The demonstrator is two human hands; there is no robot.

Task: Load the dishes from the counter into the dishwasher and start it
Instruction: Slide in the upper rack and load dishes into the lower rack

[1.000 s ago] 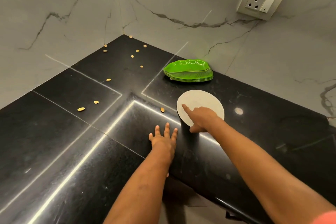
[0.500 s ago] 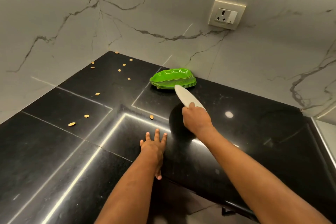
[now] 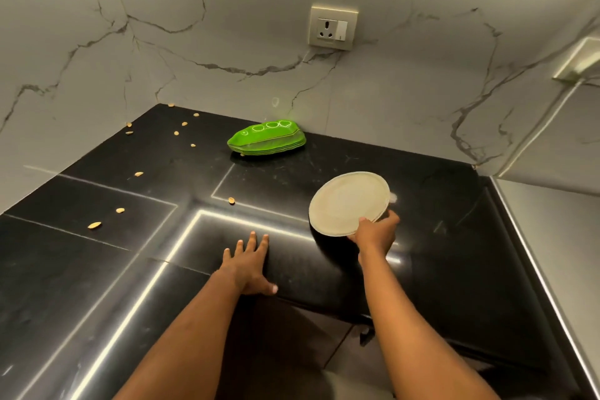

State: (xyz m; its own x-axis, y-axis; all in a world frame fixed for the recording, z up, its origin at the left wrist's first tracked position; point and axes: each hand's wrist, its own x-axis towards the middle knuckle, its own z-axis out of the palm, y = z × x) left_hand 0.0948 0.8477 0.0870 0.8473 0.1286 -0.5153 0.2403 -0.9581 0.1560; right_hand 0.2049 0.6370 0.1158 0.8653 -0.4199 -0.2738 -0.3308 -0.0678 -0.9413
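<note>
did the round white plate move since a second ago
Yes. The round white plate lay flat just in front of the green leaf-shaped plates; now the right hand grips its rim, lifted and tilted, off to their right.

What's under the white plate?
Nothing but black counter: the right hand grips the white plate by its near rim, lifted and tilted. The counter patch behind the plate is covered.

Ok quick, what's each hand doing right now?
Left hand: open, fingers straight, flat on the black counter.
Right hand: holding the white plate by its edge.
</note>
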